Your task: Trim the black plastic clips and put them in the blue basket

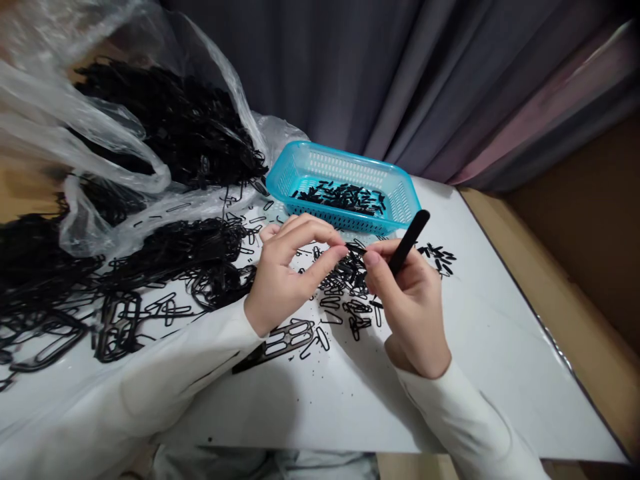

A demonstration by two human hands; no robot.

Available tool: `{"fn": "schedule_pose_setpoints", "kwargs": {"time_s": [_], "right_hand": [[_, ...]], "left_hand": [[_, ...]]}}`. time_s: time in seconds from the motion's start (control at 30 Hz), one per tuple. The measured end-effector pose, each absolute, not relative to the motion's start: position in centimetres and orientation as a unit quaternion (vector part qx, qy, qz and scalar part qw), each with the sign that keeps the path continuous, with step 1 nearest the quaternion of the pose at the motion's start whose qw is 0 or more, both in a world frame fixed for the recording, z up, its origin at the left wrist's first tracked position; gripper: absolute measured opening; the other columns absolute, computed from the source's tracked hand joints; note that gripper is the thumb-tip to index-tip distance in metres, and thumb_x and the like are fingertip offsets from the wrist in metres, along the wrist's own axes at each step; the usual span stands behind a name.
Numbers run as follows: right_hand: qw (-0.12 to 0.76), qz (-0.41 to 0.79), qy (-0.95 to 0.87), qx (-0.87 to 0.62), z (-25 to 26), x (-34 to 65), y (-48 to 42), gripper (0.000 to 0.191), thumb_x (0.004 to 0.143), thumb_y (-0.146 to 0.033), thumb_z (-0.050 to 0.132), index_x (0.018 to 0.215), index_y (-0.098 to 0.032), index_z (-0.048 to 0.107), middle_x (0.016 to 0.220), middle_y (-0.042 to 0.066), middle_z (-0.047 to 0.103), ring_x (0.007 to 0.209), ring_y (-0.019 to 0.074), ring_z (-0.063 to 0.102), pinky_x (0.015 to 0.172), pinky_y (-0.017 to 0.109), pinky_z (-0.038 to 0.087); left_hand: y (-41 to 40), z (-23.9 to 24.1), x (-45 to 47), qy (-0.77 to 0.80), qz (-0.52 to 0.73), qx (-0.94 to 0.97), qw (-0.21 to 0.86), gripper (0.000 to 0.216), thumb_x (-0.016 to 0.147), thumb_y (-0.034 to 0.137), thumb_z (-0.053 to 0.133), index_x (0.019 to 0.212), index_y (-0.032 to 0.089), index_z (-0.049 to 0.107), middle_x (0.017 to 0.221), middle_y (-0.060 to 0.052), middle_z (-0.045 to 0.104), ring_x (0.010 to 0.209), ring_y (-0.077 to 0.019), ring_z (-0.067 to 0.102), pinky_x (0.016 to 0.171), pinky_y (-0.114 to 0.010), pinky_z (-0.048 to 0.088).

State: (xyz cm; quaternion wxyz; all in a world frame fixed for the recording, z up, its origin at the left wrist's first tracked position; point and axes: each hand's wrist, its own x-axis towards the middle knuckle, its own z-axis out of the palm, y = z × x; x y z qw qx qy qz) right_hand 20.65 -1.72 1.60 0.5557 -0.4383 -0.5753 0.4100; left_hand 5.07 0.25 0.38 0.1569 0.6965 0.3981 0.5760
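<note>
Many black clips (pixel 350 293) litter the table (pixel 475 347) before a blue basket (pixel 400 193).

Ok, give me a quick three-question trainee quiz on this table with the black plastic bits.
1. True or false: the blue basket holds small black pieces.
2. Which hand holds the black stick? A) left B) right C) neither
3. Fill in: the big heap of black scrap at the far left lies in a clear plastic ____.

Key: 1 true. 2 B, the right hand; the left hand pinches a small piece. 3 bag.
</note>
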Motion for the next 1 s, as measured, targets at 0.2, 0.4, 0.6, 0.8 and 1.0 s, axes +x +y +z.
{"fn": "schedule_pose_setpoints", "kwargs": {"time_s": [0.2, 0.4, 0.6, 0.8, 1.0], "right_hand": [[0.542, 0.466, -0.547, -0.435, 1.4, 20.9, -1.7, 0.011, 0.086, -0.032, 0.065, 0.084, -0.022, 0.062, 0.07, -0.005, 0.053, 0.056, 0.0073, 0.041, 0.052, 0.024, 0.034], [0.531, 0.503, -0.528, -0.431, 1.5, 20.8, -1.6, 0.014, 0.084, -0.034, 0.067, 0.084, -0.021, 0.061, 0.07, -0.004, 0.053, 0.052, 0.0064, 0.036, 0.047, 0.023, 0.03], [0.531, 0.52, -0.517, -0.425, 1.6, 20.7, -1.7, 0.011, 0.084, -0.031, 0.068, 0.085, -0.022, 0.062, 0.063, -0.007, 0.047, 0.049, 0.0054, 0.037, 0.045, 0.02, 0.03], [0.519, 0.543, -0.492, -0.44, 1.6, 20.6, -1.5, 0.014, 0.083, -0.033, 0.069, 0.082, -0.021, 0.062, 0.057, -0.008, 0.043, 0.047, 0.0044, 0.038, 0.045, 0.019, 0.031], [0.515, 0.53, -0.478, -0.474, 1.7, 21.0, 0.5, 0.023, 0.076, -0.04, 0.07, 0.079, -0.02, 0.059, 0.052, -0.01, 0.038, 0.043, 0.0048, 0.034, 0.043, 0.021, 0.029]], "left_hand": [[0.6, 0.7, 5.1, 0.401, 0.562, 0.638, 0.341, 0.003, 0.084, 0.023, 0.062, 0.081, 0.022, 0.064, 0.08, 0.0, 0.067, 0.079, -0.0164, 0.062, 0.074, -0.03, 0.049], [0.6, 0.8, 5.1, 0.396, 0.555, 0.604, 0.413, 0.005, 0.083, 0.025, 0.063, 0.082, 0.022, 0.068, 0.082, -0.001, 0.069, 0.081, -0.0168, 0.064, 0.075, -0.029, 0.05], [0.5, 1.1, 5.0, 0.391, 0.559, 0.597, 0.421, 0.005, 0.082, 0.023, 0.064, 0.08, 0.022, 0.068, 0.081, -0.001, 0.069, 0.081, -0.0168, 0.063, 0.075, -0.03, 0.049], [0.5, 1.2, 4.8, 0.4, 0.548, 0.585, 0.444, 0.006, 0.082, 0.025, 0.065, 0.08, 0.02, 0.067, 0.08, 0.0, 0.067, 0.082, -0.0143, 0.061, 0.079, -0.026, 0.048], [0.9, 0.6, 4.7, 0.438, 0.543, 0.563, 0.443, 0.008, 0.083, 0.025, 0.063, 0.087, 0.02, 0.067, 0.081, 0.001, 0.064, 0.078, -0.0118, 0.057, 0.073, -0.024, 0.045]]}}
